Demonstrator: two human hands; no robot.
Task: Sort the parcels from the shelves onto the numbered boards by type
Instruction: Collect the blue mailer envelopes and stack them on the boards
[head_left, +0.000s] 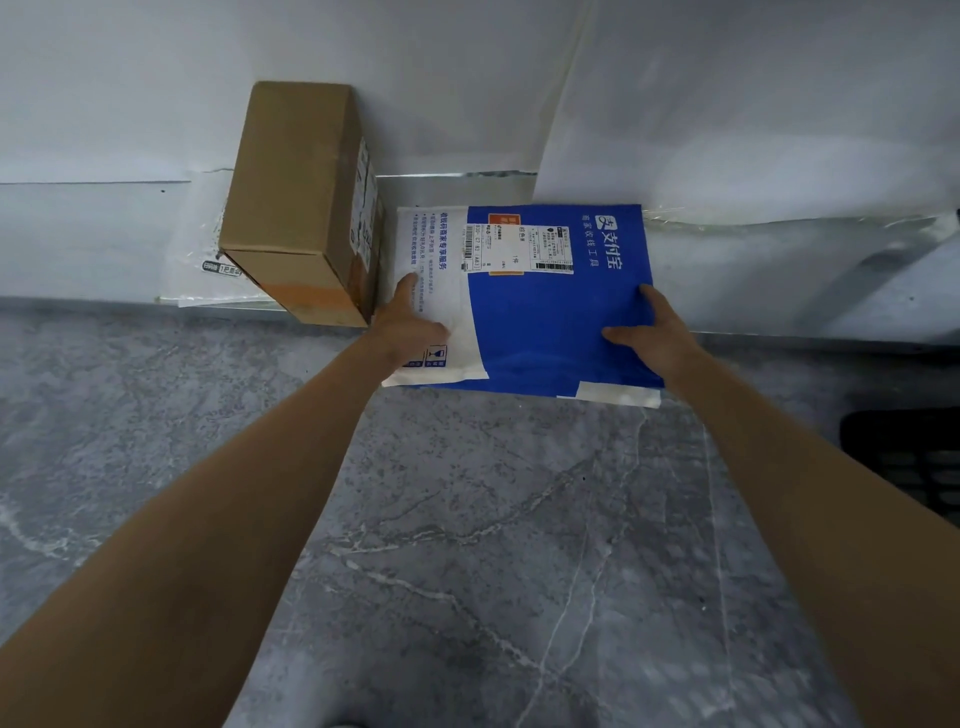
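blue-and-white mailer lies half on the white board, near end over the grey floor | left hand grips the mailer's left edge, thumb on top | right hand grips its right edge | cardboard box stands just left of the mailer

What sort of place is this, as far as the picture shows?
Probably a parcel storage or sorting area. A labelled cardboard box stands beside a blue and white mailer with shipping labels, both at a low white surface above a grey stone-look floor.
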